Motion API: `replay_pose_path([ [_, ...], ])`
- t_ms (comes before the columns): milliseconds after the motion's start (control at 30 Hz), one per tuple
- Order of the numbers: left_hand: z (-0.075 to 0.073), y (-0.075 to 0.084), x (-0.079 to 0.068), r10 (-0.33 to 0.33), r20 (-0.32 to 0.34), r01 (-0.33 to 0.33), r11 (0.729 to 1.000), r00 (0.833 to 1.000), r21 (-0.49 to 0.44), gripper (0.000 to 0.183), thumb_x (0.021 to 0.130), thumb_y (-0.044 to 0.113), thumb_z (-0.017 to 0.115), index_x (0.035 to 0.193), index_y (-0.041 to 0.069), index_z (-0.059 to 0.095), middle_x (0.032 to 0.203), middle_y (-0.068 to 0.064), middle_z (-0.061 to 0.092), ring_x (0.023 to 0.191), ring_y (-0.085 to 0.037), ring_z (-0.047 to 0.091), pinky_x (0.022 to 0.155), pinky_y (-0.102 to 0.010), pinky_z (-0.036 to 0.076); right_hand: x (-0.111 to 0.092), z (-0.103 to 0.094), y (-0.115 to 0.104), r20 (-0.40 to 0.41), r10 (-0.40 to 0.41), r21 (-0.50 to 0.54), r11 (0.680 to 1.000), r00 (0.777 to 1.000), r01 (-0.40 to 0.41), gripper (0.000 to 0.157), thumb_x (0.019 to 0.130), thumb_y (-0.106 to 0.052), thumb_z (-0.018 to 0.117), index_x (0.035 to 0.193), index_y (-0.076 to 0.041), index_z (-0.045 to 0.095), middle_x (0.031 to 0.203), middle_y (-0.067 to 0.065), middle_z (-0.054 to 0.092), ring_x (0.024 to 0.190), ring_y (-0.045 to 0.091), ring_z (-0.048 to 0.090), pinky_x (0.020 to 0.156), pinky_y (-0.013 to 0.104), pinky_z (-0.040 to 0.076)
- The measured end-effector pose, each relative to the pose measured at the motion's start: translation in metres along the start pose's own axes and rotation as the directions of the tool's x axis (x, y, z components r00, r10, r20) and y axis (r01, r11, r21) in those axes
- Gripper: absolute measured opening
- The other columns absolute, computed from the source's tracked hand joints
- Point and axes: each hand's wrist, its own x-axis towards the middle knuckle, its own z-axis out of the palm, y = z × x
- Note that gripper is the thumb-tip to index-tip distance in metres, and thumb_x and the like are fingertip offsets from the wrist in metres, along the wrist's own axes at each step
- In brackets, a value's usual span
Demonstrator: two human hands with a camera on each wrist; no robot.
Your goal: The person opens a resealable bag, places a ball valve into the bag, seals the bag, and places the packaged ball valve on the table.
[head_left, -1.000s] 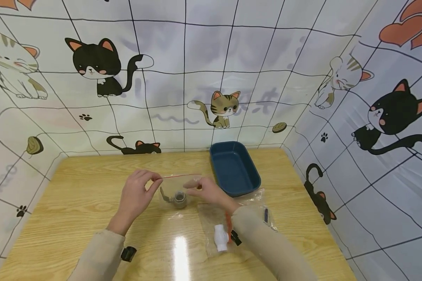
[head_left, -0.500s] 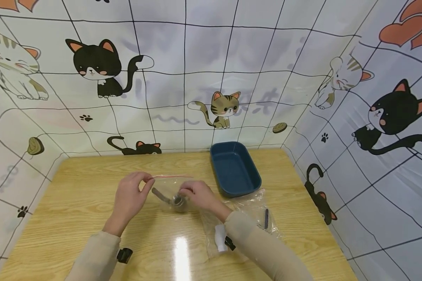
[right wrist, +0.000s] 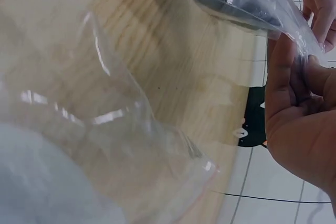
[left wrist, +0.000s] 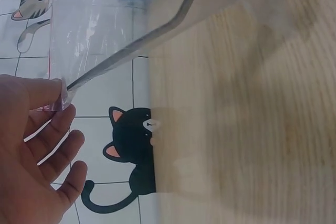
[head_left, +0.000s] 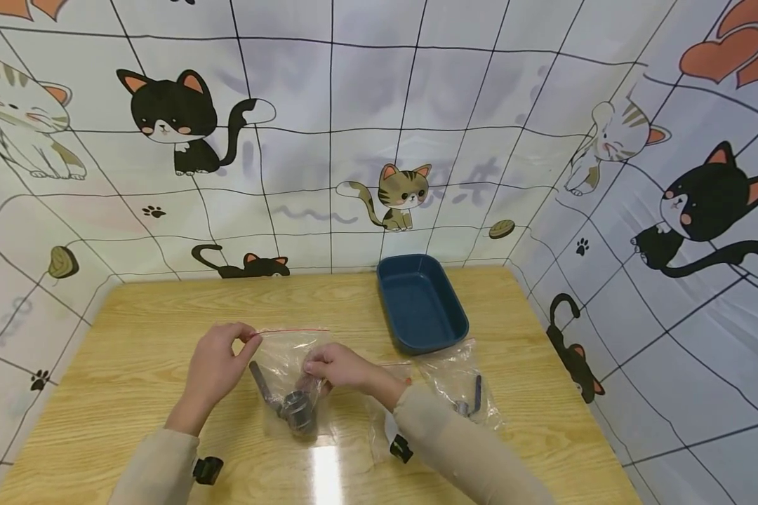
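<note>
A clear zip bag (head_left: 290,351) with a red seal line hangs between my hands over the table. Inside is a dark grey valve-like part (head_left: 299,412) with a round open body and a long bent lever (head_left: 262,382). My left hand (head_left: 217,365) pinches the bag's top left corner; in the left wrist view its other fingers (left wrist: 63,145) lie loosely apart. My right hand (head_left: 344,368) pinches the bag's right side between thumb and fingers, above the round body. In the right wrist view, the plastic bunches in that grip (right wrist: 302,98).
A blue tray (head_left: 461,324) stands at the back right. Before it lies another clear bag (head_left: 448,368) with a dark-levered part (head_left: 477,393). A further bag with a white part (head_left: 390,426) lies partly under the right forearm. Patterned sheets (head_left: 328,91) wall the table's back and sides.
Both hands have moved left and toward me, bringing the bag along. My right hand has taken hold of the bag's right side. The grey part now hangs lower, with its round body down.
</note>
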Motion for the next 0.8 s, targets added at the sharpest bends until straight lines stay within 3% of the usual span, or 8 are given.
replay_pose_path([
  [100,0.002,-0.006,-0.003,-0.027,0.036,0.027,1.000,0.999,-0.005,0.015,0.092,0.022,0.067,0.095,0.008,0.071,0.086,-0.006,0.069,0.060,-0.014,0.042,0.061,-0.031,0.036,0.002,0.005,0.002,0.008,0.039,0.073,0.997,0.999,-0.040,0.025,0.102,-0.011,0.047,0.097,0.003,0.067,0.099,0.020,0.073,0.071,0.010,0.064,0.054,0.022,0.052],
  [267,0.006,-0.012,-0.006,-0.075,0.069,0.076,0.997,0.995,-0.017,0.018,0.094,0.024,0.064,0.099,0.008,0.069,0.090,-0.007,0.069,0.063,-0.015,0.045,0.062,-0.031,0.038,0.008,0.010,0.006,-0.016,0.068,0.096,0.993,0.998,-0.066,0.025,0.102,-0.011,0.048,0.096,0.005,0.065,0.099,0.021,0.073,0.067,0.010,0.061,0.053,0.021,0.049],
  [433,0.008,-0.014,-0.009,-0.096,0.032,0.097,0.995,0.995,-0.028,0.028,0.095,0.022,0.063,0.116,0.004,0.062,0.101,-0.015,0.068,0.080,-0.028,0.059,0.069,-0.042,0.046,0.016,0.009,0.008,-0.062,0.049,-0.010,0.999,0.997,-0.050,0.026,0.102,-0.016,0.050,0.093,0.000,0.067,0.091,0.014,0.074,0.062,0.012,0.058,0.052,0.025,0.052],
  [533,0.008,-0.015,-0.011,-0.102,0.004,0.102,0.994,0.995,-0.026,0.034,0.095,0.021,0.063,0.124,0.004,0.058,0.105,-0.015,0.066,0.088,-0.030,0.060,0.069,-0.042,0.046,0.021,0.007,0.009,-0.111,0.039,-0.109,0.993,0.993,-0.051,0.024,0.102,-0.019,0.052,0.094,-0.004,0.068,0.087,0.008,0.074,0.058,0.015,0.059,0.053,0.029,0.055],
  [633,0.008,-0.016,-0.012,-0.110,-0.007,0.110,0.994,0.994,-0.024,0.033,0.095,0.020,0.062,0.124,0.005,0.058,0.104,-0.013,0.066,0.077,-0.024,0.057,0.064,-0.034,0.042,0.024,0.004,0.009,-0.146,0.041,-0.188,0.980,0.988,-0.069,0.022,0.101,-0.021,0.052,0.097,-0.007,0.069,0.088,0.004,0.074,0.061,0.023,0.062,0.056,0.035,0.057],
  [800,0.008,-0.017,-0.013,-0.111,-0.015,0.111,0.994,0.994,-0.015,0.028,0.095,0.018,0.062,0.121,0.006,0.060,0.100,-0.011,0.067,0.067,-0.016,0.051,0.060,-0.031,0.040,0.026,-0.002,0.011,-0.183,0.048,-0.274,0.957,0.982,-0.098,0.025,0.101,-0.023,0.052,0.108,-0.006,0.070,0.091,0.004,0.073,0.075,0.021,0.066,0.060,0.032,0.056],
])
